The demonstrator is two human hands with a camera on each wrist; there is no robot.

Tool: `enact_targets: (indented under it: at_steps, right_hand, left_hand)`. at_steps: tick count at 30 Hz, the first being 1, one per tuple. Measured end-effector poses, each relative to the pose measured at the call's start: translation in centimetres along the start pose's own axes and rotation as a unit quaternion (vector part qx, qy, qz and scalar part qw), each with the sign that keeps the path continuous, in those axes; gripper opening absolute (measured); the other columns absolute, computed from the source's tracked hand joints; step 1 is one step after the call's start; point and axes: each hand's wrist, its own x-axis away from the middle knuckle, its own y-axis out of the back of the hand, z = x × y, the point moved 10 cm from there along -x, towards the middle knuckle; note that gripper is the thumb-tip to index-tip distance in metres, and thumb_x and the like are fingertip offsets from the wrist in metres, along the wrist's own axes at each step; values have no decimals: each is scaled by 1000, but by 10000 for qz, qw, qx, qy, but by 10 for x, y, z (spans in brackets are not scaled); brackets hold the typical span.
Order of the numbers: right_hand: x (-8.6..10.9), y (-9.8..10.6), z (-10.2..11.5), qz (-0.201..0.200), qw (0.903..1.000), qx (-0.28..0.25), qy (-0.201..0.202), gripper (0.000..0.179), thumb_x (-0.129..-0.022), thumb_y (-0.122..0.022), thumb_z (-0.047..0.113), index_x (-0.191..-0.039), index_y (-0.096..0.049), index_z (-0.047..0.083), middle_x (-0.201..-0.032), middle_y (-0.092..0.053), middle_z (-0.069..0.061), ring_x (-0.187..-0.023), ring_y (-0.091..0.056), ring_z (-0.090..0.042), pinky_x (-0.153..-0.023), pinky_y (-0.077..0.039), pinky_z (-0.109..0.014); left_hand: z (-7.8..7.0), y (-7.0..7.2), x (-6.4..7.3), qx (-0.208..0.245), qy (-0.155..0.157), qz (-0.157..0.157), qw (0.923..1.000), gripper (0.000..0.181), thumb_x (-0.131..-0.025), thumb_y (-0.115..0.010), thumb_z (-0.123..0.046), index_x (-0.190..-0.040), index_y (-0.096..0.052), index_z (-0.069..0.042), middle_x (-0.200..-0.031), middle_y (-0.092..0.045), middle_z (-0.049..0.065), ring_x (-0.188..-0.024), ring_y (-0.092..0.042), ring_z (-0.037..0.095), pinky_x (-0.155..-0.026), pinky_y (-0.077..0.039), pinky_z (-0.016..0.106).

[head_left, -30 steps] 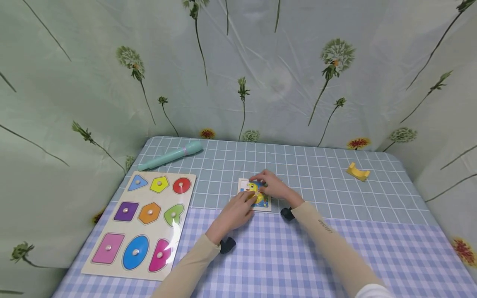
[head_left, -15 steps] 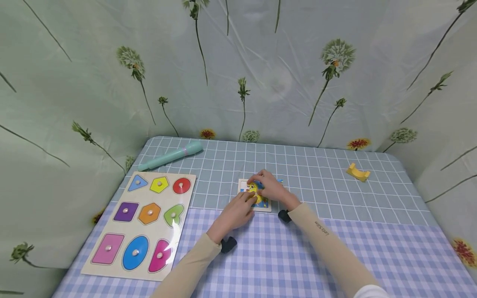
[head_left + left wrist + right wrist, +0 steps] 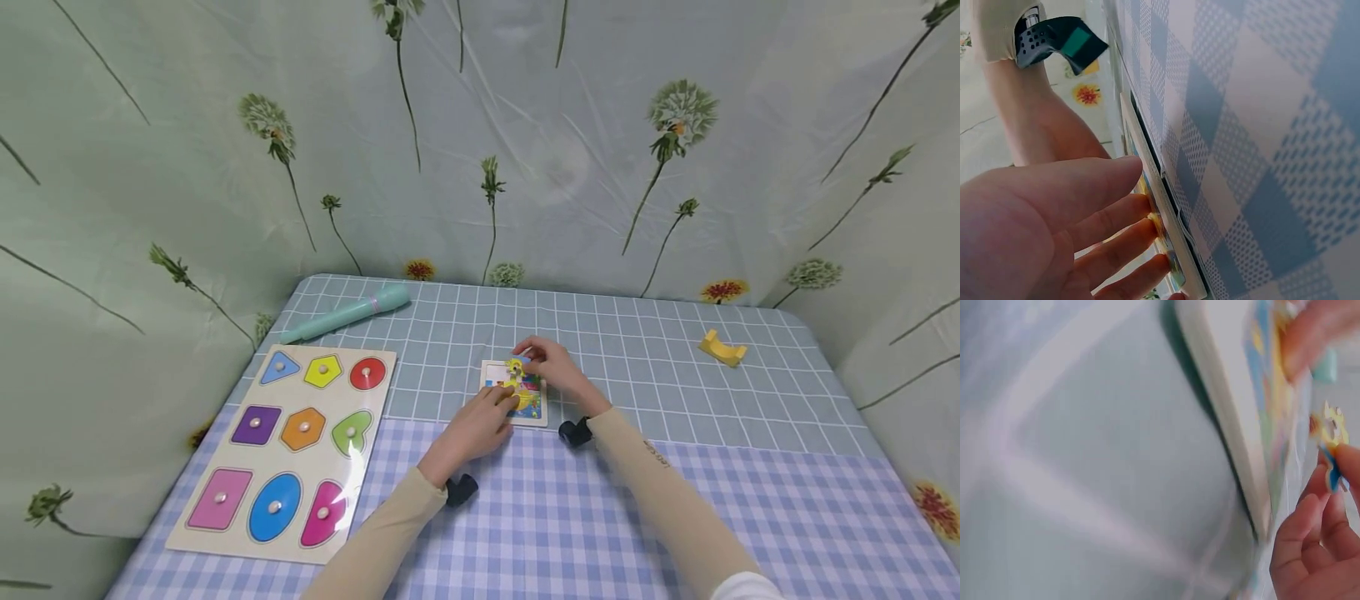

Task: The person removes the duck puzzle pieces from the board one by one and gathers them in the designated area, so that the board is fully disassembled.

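Note:
A small duck jigsaw board [image 3: 525, 398] lies at the middle of the checked table. My left hand [image 3: 491, 410] rests flat on its near left part, fingers [image 3: 1116, 219] straight against the board's edge [image 3: 1166, 212]. My right hand [image 3: 531, 360] is over the board's far edge and pinches a yellow-and-blue puzzle piece [image 3: 517, 365] in its fingertips. In the right wrist view the piece [image 3: 1330, 432] is held just off the board [image 3: 1229, 419], with the curled fingers [image 3: 1307, 540] below it.
A wooden shape peg board [image 3: 288, 446] with several coloured shapes lies at the left. A teal tube [image 3: 347, 313] lies at the far left and a yellow block [image 3: 722, 347] at the far right. A flowered cloth [image 3: 480, 150] walls in the table.
My right hand has shifted a little toward the board's far edge and now holds a piece up at its fingertips. The left hand has stayed on the board.

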Motion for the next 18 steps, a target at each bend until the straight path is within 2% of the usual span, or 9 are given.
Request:
enact_targets:
  at_steps: [3,6,11,15,18]
  right_hand:
    - [5,22,-13,-201,9979,-511,-347,25,-83,-57,-6,-108,-60,-6,-89,-60,-13,-71,-52,-19,-57,-43,-29]
    - [12,48,-30,-444,9954,-450,-721,23,-84,-56,-4,-107,-59,-7,-90,-60,-14,-72,-50,-20,-58,-41,-29]
    - [25,76,-50,-550,9939,235,-930,22,-82,-56,-4,-102,-61,-9,-94,-61,-18,-80,-48,-21,-65,-39,-31]
    - [29,79,-56,-468,9928,800,-763,18,-78,-57,-6,-95,-63,-9,-82,-58,-12,-75,-47,-19,-66,-38,-30]
    - [30,78,-56,-435,9875,1382,-623,15,-78,-58,-5,-92,-63,-5,-77,-54,-9,-72,-46,-20,-63,-37,-31]
  left_hand:
    - [1,-1,-1,22,51,34,10000,42,-93,-62,-18,-130,-56,1,-137,-49,15,-125,-45,29,-105,-36,39]
    - [1,-1,-1,12,85,2,10000,42,-93,-62,-18,-130,-56,1,-137,-49,16,-125,-45,30,-105,-35,39]
    - [2,0,-1,6,96,-50,9999,41,-93,-62,-18,-129,-57,0,-137,-49,16,-125,-45,31,-105,-35,39]
    - [1,1,-1,22,84,-72,9999,40,-93,-62,-18,-128,-58,1,-136,-50,16,-124,-46,31,-105,-35,39]
    - [-1,1,-1,13,56,-79,10000,40,-93,-62,-17,-128,-58,0,-136,-50,17,-124,-46,31,-106,-35,39]
